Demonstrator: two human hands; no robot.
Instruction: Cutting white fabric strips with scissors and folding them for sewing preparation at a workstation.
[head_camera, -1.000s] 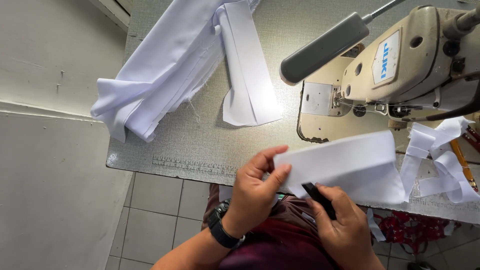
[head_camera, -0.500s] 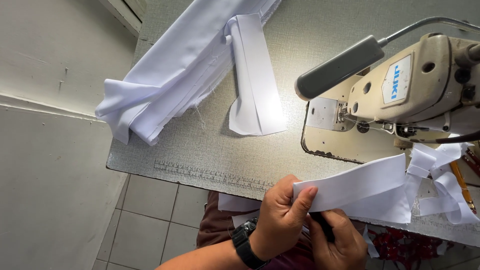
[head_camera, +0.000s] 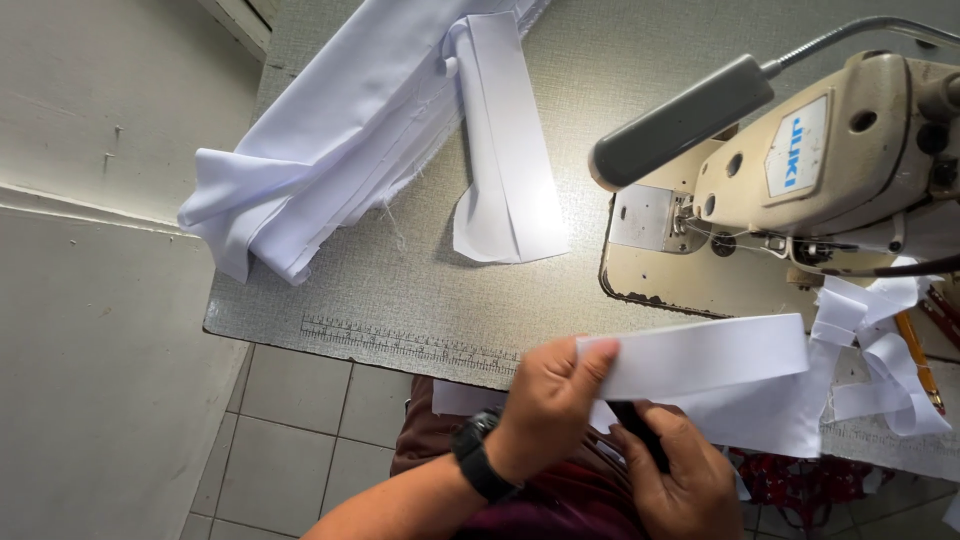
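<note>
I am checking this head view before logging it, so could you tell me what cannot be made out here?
- Dark object in the right hand: mostly hidden by the fingers and the white strip; its kind cannot be told.
- Needle area of the sewing machine: hidden behind the grey lamp.
- Machine's right side: cut off by the frame edge.
- Folded white cloth: top cut off by the upper edge.
- Left hand: its palm faces away.

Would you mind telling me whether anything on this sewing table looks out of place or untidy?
Mostly orderly. The white fabric pile overhangs the table at its left edge, with frayed threads trailing, and loose white strips lie tangled beside the sewing machine.
</note>
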